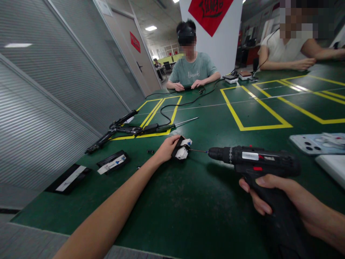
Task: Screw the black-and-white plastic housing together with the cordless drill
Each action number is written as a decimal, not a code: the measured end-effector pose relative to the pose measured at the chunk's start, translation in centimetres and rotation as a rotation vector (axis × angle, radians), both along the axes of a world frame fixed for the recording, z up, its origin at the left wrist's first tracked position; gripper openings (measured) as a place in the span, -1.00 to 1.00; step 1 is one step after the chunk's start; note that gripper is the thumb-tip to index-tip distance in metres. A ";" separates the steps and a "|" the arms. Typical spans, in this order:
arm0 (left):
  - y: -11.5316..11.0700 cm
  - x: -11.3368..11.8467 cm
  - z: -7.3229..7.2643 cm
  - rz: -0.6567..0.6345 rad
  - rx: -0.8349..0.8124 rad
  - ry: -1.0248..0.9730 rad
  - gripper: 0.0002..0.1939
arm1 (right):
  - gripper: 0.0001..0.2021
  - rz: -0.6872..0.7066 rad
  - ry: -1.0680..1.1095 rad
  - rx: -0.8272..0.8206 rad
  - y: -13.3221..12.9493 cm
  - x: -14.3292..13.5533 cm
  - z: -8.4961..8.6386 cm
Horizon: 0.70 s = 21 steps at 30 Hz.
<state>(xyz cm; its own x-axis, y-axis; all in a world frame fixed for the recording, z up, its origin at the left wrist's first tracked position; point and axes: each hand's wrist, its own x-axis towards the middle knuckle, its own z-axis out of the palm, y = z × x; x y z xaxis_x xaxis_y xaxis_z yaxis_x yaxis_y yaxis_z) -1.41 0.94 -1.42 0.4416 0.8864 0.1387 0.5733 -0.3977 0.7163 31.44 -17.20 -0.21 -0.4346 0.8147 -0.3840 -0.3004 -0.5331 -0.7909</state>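
My right hand (pixel 275 196) is wrapped round the handle of a black cordless drill (pixel 258 162) with red marks. Its long thin bit points left and reaches a small black-and-white part (pixel 182 149); whether the tip sits in a screw cannot be seen. My left hand (pixel 168 148) grips that part from its left side, fingers partly hidden behind it. Blue spots show on the part's white face. Left of my forearm lie a similar black part with a white strip (pixel 113 162) and a flat black piece with a white strip (pixel 68 178).
Black jointed rods (pixel 121 128) and a corded tool with a thin metal shaft (pixel 185 122) lie beyond my left hand. A phone (pixel 318 144) rests at the right. Two people sit across the green table (pixel 205 216). Yellow tape (pixel 266 126) marks its top.
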 end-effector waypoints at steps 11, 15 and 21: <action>0.1 0.0 0.0 0.002 0.012 0.012 -0.62 | -0.66 -0.008 0.002 -0.016 0.2 -0.1 0.0; 0.2 -0.1 -0.2 0.006 0.002 0.007 -0.62 | -0.65 -0.005 0.016 -0.031 0.1 -0.1 -0.1; 0.3 -0.2 -0.4 0.001 0.018 0.024 -0.62 | -0.65 -0.015 -0.010 -0.012 0.1 0.2 -0.4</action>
